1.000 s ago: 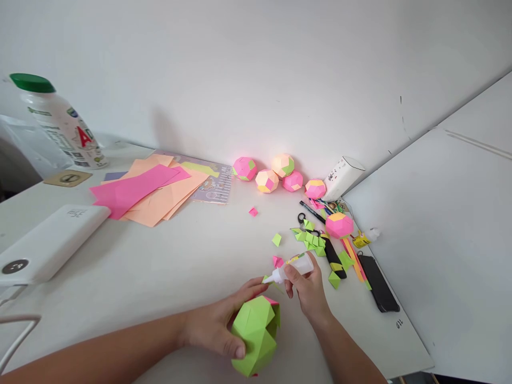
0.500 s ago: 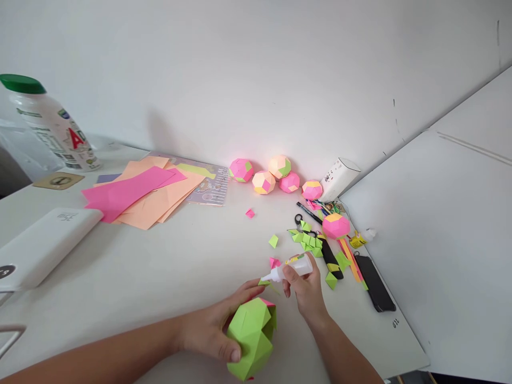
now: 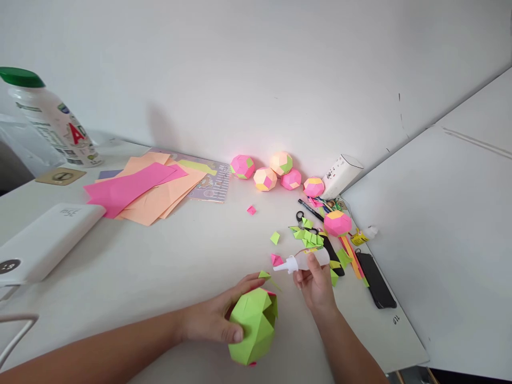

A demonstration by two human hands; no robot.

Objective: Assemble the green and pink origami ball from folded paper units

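Observation:
My left hand is closed around a lime-green folded paper ball, its thumb on the near side. An opening with pointed edges shows on the ball's right side, and bits of pink peek out at its top and bottom. At my left fingertips sits a small green paper piece. My right hand grips a white glue bottle lying nearly level, nozzle toward the left. The nozzle tip is a little apart from the green piece. A small pink folded piece lies just behind the nozzle.
Finished paper balls line the wall. Green folded pieces, scissors, another glue bottle and a black phone lie on the right. Paper sheets, a power bank and a drink bottle are left.
My right hand has drawn the glue bottle right and slightly up, so its nozzle has left the green piece at my left fingertips. My left hand still holds the paper ball.

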